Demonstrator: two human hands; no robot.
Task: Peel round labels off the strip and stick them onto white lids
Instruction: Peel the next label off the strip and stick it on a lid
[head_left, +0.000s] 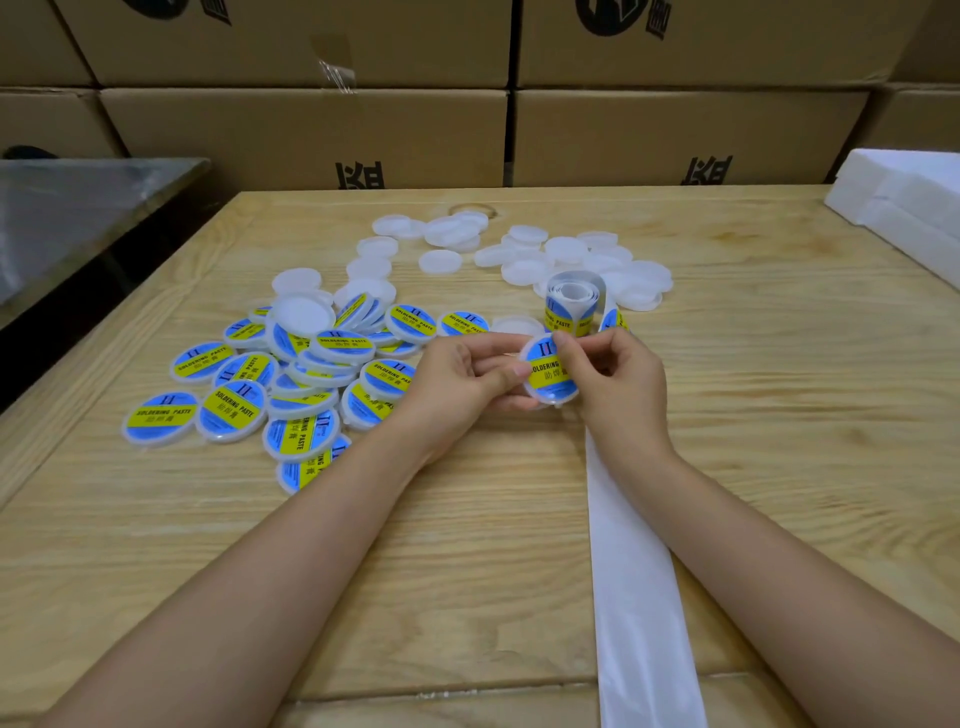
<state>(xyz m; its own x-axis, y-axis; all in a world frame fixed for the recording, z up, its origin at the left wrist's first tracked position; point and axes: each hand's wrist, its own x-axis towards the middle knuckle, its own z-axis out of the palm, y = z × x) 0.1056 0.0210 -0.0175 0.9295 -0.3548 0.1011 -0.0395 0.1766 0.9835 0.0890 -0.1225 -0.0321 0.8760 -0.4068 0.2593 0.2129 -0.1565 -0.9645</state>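
My left hand (460, 376) grips a white lid (549, 375) by its left edge above the table. A blue and yellow round label covers the lid's face. My right hand (615, 379) holds the lid's right side, its thumb pressing the label near the top. Just behind the hands stands the label roll (574, 304). Its bare white backing strip (631, 571) trails under my right wrist to the near table edge. Several labelled lids (234, 410) lie in a pile at the left. Plain white lids (566, 252) lie scattered behind the roll.
The wooden table (467, 545) fills the view. Cardboard boxes (311, 135) are stacked along its far edge. White foam blocks (909, 208) sit at the far right corner. A metal table under clear plastic (78, 208) stands to the left.
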